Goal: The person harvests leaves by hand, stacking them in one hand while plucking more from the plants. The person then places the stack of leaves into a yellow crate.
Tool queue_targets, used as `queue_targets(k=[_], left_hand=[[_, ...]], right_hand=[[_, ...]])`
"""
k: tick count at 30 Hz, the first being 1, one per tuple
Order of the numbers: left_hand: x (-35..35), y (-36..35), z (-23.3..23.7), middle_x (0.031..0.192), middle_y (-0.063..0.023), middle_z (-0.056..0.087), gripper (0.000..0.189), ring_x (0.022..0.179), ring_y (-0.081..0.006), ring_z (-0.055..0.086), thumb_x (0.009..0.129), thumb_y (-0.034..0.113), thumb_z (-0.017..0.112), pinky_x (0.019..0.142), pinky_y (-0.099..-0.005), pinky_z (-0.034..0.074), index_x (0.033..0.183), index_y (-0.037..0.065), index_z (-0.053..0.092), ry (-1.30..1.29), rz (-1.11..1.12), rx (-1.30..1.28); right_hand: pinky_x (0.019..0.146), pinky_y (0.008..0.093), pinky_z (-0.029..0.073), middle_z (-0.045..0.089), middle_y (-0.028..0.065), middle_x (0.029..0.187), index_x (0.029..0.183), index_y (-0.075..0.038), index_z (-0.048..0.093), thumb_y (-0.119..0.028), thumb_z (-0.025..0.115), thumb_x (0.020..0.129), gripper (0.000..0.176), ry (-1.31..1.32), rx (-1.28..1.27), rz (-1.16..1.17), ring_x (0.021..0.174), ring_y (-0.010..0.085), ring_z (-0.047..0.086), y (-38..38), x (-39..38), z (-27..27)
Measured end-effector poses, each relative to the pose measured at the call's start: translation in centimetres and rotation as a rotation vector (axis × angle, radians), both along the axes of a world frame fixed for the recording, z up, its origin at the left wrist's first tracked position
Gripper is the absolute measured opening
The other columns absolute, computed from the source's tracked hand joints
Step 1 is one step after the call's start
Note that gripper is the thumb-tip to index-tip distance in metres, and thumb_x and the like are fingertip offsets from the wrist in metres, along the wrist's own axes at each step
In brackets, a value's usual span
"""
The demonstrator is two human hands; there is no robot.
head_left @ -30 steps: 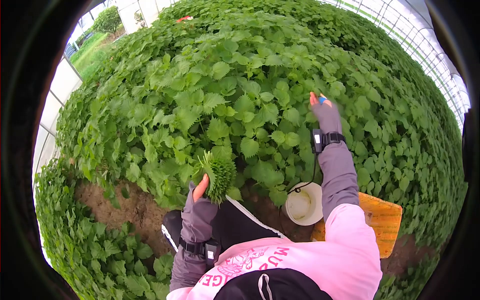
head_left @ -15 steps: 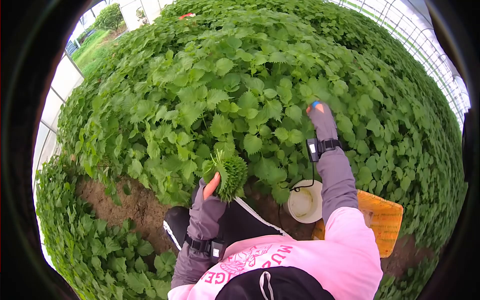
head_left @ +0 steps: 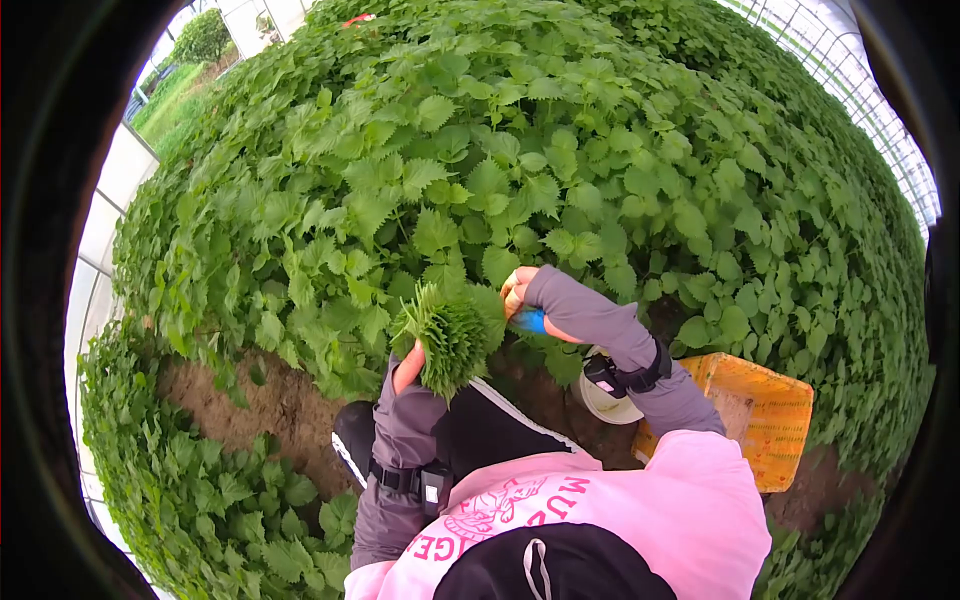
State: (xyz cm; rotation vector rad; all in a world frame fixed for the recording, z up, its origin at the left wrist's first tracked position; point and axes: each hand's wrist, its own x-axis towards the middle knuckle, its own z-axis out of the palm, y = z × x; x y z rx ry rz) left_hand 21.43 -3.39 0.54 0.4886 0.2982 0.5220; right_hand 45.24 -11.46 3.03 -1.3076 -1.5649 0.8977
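Right hand [head_left: 527, 297] returned to one leaf bundle [head_left: 452, 335]

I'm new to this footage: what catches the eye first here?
A sea of green leafy plants fills the view. At centre, the left hand grips a thick stack of picked leaves, the right hand touching it. A yellow crate sits at lower right.

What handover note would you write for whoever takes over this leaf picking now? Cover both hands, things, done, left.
Left hand: grip shut on a thick stack of leaves.
Right hand: fingers at the stack, blue fingertip piece showing; grip unclear.
White tub and orange crate on the soil to the right.
Done: one stack gathered. Left: the bed is full of leaves.
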Motion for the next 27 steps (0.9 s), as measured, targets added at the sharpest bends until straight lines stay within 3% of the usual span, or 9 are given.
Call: queue_targets(k=[4,8,10,14,16,18,22,24,27], left_hand=[[0.9,-0.1,0.1,0.117,-0.0129,0.05,0.041,0.105,-0.0257,0.05,0.089,0.028,0.045,0.09,-0.038,0.04,0.12,0.002,0.043,0.051,-0.015,0.004],[2.0,-0.4,-2.0,0.116,-0.011,0.051,0.037,0.105,-0.0234,0.051,0.092,0.026,0.04,0.09,-0.0363,0.041,0.12,0.002,0.043,0.051,0.031,-0.02],[2.8,-1.2,-1.1,0.107,-0.0059,0.055,0.034,0.093,-0.0155,0.054,0.091,0.025,0.045,0.082,-0.0295,0.044,0.115,0.002,0.048,0.158,0.1,0.093],[3.0,-1.0,-1.7,0.098,-0.0039,0.058,0.029,0.081,-0.0115,0.055,0.09,0.022,0.048,0.071,-0.0259,0.046,0.11,0.001,0.052,0.323,0.151,0.32],[3.0,-1.2,-1.8,0.092,-0.0031,0.059,0.029,0.076,-0.0112,0.055,0.088,0.023,0.052,0.067,-0.0257,0.046,0.107,0.001,0.054,0.386,0.192,0.357],[2.8,-0.8,-1.9,0.09,-0.0029,0.059,0.026,0.072,-0.0115,0.056,0.089,0.022,0.051,0.062,-0.0259,0.046,0.104,0.002,0.056,0.611,0.273,0.659],[3.1,0.7,-4.5,0.086,-0.0032,0.061,0.025,0.073,-0.0107,0.054,0.085,0.02,0.056,0.066,-0.0259,0.044,0.1,0.0,0.056,0.692,0.219,0.937],[3.6,0.6,-5.7,0.085,-0.003,0.06,0.02,0.073,-0.0112,0.053,0.085,0.016,0.056,0.067,-0.0258,0.044,0.097,0.0,0.056,0.435,0.16,0.761],[4.5,-0.5,-5.3,0.085,-0.0022,0.059,0.016,0.075,-0.0101,0.052,0.086,0.011,0.052,0.068,-0.0249,0.043,0.098,0.001,0.055,0.368,0.07,0.647]], right_hand=[[0.073,0.0265,0.041,0.051,0.0036,0.089,0.081,-0.002,0.055,-0.007,0.051,0.079,0.006,-0.114,0.25,-0.032,0.081,0.012,0.049,-0.8,-1.2,1.5],[0.072,0.0227,0.043,0.05,0.0003,0.094,0.103,-0.007,0.053,-0.004,0.049,0.082,0.022,1.148,0.043,-0.181,0.085,0.0074,0.048,-1.7,-4.7,-2.6],[0.072,0.0204,0.042,0.051,-0.0002,0.095,0.109,-0.005,0.05,-0.003,0.049,0.084,0.026,0.633,-0.087,-0.377,0.084,0.006,0.048,-2.8,-6.5,-2.2],[0.065,0.0156,0.035,0.049,-0.004,0.086,0.108,-0.004,0.051,-0.009,0.049,0.088,0.021,1.333,0.078,-0.518,0.072,0.0025,0.043,-1.5,-8.4,-2.7],[0.06,0.0182,0.036,0.05,-0.0054,0.079,0.103,-0.003,0.054,-0.012,0.047,0.089,0.018,0.984,0.023,-0.749,0.068,0.0026,0.042,-2.0,-7.4,-2.4],[0.059,0.0189,0.037,0.05,-0.0044,0.077,0.103,-0.003,0.054,-0.011,0.047,0.09,0.017,1.364,0.228,-0.651,0.067,0.0026,0.043,-2.6,-5.4,-2.5],[0.076,0.0212,0.042,0.059,0.0033,0.091,0.098,0.0,0.057,-0.007,0.05,0.087,0.015,0.374,0.258,-0.421,0.085,0.0083,0.053,-4.6,-5.6,1.6],[0.078,0.0212,0.042,0.059,0.0039,0.089,0.094,-0.001,0.058,-0.002,0.052,0.083,0.013,0.794,0.061,-0.29,0.084,0.0088,0.054,-4.4,-7.4,1.7],[0.072,0.0209,0.042,0.057,0.0034,0.083,0.093,-0.002,0.057,-0.003,0.056,0.081,0.012,0.601,0.077,-0.394,0.076,0.0088,0.053,-3.8,-7.3,-1.8]])
